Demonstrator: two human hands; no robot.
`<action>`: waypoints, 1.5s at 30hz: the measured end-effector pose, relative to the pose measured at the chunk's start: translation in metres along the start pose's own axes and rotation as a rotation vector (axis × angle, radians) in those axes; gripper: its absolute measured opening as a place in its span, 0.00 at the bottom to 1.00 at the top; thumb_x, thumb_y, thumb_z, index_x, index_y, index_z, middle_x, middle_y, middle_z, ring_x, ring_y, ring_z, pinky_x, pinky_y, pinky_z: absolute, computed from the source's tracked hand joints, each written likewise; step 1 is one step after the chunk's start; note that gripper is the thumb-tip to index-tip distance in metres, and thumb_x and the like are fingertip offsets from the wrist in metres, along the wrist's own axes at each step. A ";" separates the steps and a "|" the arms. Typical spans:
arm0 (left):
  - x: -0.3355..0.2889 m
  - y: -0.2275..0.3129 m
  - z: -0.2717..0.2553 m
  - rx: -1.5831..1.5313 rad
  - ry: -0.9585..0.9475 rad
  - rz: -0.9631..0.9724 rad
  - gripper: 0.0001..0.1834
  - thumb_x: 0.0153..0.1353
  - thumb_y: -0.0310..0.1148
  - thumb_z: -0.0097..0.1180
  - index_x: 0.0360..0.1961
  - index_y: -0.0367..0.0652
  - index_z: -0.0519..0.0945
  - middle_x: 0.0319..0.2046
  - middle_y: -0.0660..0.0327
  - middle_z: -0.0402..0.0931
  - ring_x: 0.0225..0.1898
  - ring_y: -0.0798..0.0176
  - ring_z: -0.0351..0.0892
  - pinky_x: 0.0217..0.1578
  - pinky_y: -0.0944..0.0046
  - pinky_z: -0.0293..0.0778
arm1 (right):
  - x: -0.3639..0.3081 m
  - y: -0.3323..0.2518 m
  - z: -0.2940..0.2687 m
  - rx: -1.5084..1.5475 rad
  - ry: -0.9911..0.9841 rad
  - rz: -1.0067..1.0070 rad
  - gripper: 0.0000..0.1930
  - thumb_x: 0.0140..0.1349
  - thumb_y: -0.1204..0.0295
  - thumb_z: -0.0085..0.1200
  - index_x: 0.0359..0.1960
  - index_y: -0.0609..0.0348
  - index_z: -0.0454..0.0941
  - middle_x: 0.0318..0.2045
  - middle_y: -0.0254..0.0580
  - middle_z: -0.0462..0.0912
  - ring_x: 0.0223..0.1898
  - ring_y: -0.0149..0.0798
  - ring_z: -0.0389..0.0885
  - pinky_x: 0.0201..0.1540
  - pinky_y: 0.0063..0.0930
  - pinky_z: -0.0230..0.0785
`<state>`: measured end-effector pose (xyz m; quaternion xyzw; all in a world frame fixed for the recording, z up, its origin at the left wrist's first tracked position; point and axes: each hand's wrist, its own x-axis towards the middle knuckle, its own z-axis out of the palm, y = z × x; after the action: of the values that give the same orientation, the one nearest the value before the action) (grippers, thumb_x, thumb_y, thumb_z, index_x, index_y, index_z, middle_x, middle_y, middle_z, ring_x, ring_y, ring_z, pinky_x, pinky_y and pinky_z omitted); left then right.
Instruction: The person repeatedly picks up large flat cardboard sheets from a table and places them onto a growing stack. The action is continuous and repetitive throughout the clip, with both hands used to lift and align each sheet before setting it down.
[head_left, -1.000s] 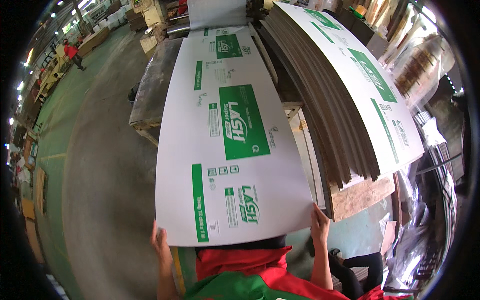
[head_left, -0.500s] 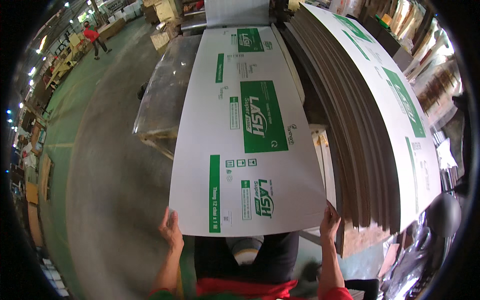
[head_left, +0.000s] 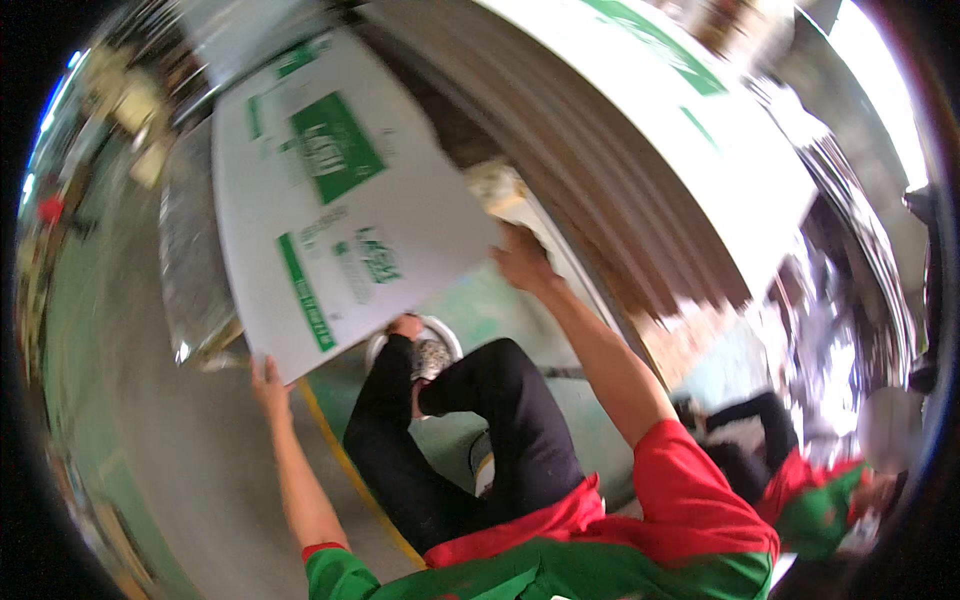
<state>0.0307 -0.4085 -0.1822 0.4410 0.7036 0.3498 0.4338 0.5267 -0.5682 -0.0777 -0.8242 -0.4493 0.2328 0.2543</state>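
Note:
A long white cardboard sheet (head_left: 430, 195) with green printed blocks stretches away from me, its far end at a grey metal panel (head_left: 250, 40). At its near left corner, my left hand (head_left: 268, 388) is closed on the edge, thumb and fingers pinching the board. My right hand (head_left: 522, 258) grips the near right corner, slightly blurred, with the fingers partly hidden. The sheet's near edge is over my legs and one foot.
A tall, curved stack of brown-edged cardboard sheets (head_left: 600, 150) stands close on the right. Left of my sheet is a shiny grey table surface (head_left: 190, 245). A co-worker in red and green (head_left: 815, 505) is at the lower right. A yellow floor line (head_left: 345, 455) runs beside my leg.
My view has swung and tilted, so the sheet now slants up to the left. Both hands still hold its near corners. The co-worker at the lower right has come into view.

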 end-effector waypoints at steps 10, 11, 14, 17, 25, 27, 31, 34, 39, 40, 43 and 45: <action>-0.143 0.050 0.018 0.228 -0.344 0.348 0.28 0.71 0.51 0.52 0.60 0.38 0.76 0.54 0.52 0.78 0.55 0.58 0.79 0.52 0.58 0.76 | -0.123 0.068 -0.260 0.401 0.652 -0.447 0.33 0.75 0.53 0.35 0.75 0.61 0.51 0.72 0.50 0.60 0.74 0.46 0.52 0.72 0.46 0.47; -0.176 0.061 0.047 0.061 -0.517 0.356 0.28 0.71 0.49 0.52 0.60 0.36 0.75 0.53 0.53 0.79 0.52 0.58 0.80 0.52 0.60 0.76 | -0.119 0.066 -0.243 0.804 0.601 -0.328 0.35 0.76 0.47 0.28 0.75 0.58 0.52 0.74 0.46 0.56 0.77 0.43 0.43 0.77 0.46 0.29; -0.271 0.123 0.149 -0.403 -1.075 0.248 0.30 0.73 0.47 0.47 0.65 0.33 0.67 0.55 0.48 0.77 0.53 0.54 0.81 0.52 0.57 0.78 | -0.102 0.038 -0.172 0.876 0.357 -0.504 0.36 0.75 0.46 0.30 0.74 0.59 0.55 0.74 0.44 0.59 0.76 0.43 0.47 0.75 0.45 0.32; -0.344 0.201 0.231 -0.725 -1.180 0.107 0.25 0.70 0.47 0.52 0.52 0.33 0.78 0.38 0.55 0.83 0.32 0.60 0.83 0.33 0.62 0.78 | -0.105 0.017 -0.148 0.961 0.385 -0.575 0.34 0.75 0.47 0.33 0.70 0.61 0.63 0.70 0.48 0.64 0.73 0.43 0.56 0.74 0.43 0.43; -0.333 0.166 0.098 -0.573 -0.805 0.254 0.16 0.65 0.37 0.58 0.43 0.33 0.83 0.34 0.61 0.83 0.34 0.69 0.79 0.36 0.67 0.73 | -0.283 0.177 -0.254 -0.693 1.640 -0.338 0.23 0.66 0.73 0.52 0.63 0.63 0.69 0.58 0.48 0.77 0.56 0.44 0.78 0.58 0.36 0.72; -0.330 0.120 0.011 -0.504 -0.727 0.336 0.16 0.67 0.38 0.57 0.41 0.32 0.82 0.33 0.65 0.80 0.34 0.74 0.74 0.35 0.69 0.69 | -0.330 0.207 -0.232 -0.633 1.236 -0.105 0.26 0.66 0.68 0.51 0.65 0.62 0.68 0.62 0.47 0.74 0.59 0.47 0.75 0.60 0.40 0.71; -0.369 0.048 -0.111 -0.505 -0.608 0.005 0.22 0.67 0.36 0.57 0.56 0.31 0.76 0.44 0.57 0.81 0.44 0.67 0.80 0.45 0.65 0.76 | -0.382 0.181 -0.166 0.823 0.795 0.233 0.22 0.71 0.66 0.46 0.63 0.62 0.72 0.50 0.49 0.82 0.50 0.43 0.81 0.53 0.37 0.75; -0.395 0.013 -0.136 -0.646 -0.347 -0.018 0.29 0.67 0.32 0.56 0.68 0.34 0.66 0.57 0.55 0.74 0.57 0.63 0.74 0.56 0.62 0.71 | -0.370 0.129 -0.132 0.621 0.607 -0.077 0.21 0.71 0.68 0.46 0.62 0.63 0.74 0.50 0.48 0.83 0.47 0.40 0.82 0.50 0.32 0.75; -0.376 -0.031 -0.150 -0.605 -0.073 0.218 0.34 0.67 0.32 0.57 0.71 0.33 0.61 0.64 0.52 0.70 0.62 0.61 0.70 0.63 0.61 0.65 | -0.305 0.095 -0.074 0.440 0.317 -0.127 0.20 0.72 0.74 0.44 0.63 0.61 0.74 0.37 0.37 0.78 0.35 0.31 0.74 0.41 0.27 0.71; -0.369 -0.040 -0.154 -0.571 -0.052 0.190 0.34 0.67 0.32 0.57 0.71 0.33 0.62 0.64 0.52 0.70 0.62 0.61 0.70 0.63 0.61 0.65 | -0.295 0.097 -0.059 0.359 0.290 -0.211 0.20 0.72 0.75 0.44 0.63 0.61 0.74 0.34 0.36 0.77 0.34 0.31 0.73 0.40 0.27 0.70; -0.360 -0.068 -0.161 -0.475 0.000 0.179 0.32 0.66 0.30 0.57 0.70 0.32 0.64 0.64 0.51 0.71 0.62 0.61 0.70 0.64 0.62 0.65 | -0.281 0.108 -0.022 0.300 0.006 0.052 0.19 0.71 0.75 0.43 0.62 0.63 0.75 0.40 0.42 0.82 0.39 0.32 0.76 0.48 0.28 0.69; -0.360 -0.085 -0.160 -0.402 0.012 0.189 0.32 0.66 0.29 0.57 0.69 0.33 0.65 0.62 0.52 0.72 0.62 0.61 0.71 0.63 0.63 0.65 | -0.282 0.116 -0.008 0.283 -0.012 0.002 0.20 0.71 0.74 0.44 0.63 0.62 0.74 0.43 0.43 0.82 0.36 0.28 0.75 0.38 0.22 0.69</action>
<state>-0.0584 -0.7897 -0.0875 0.4075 0.5776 0.5249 0.4741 0.4665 -0.8661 -0.1010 -0.7792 -0.4126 0.2991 0.3648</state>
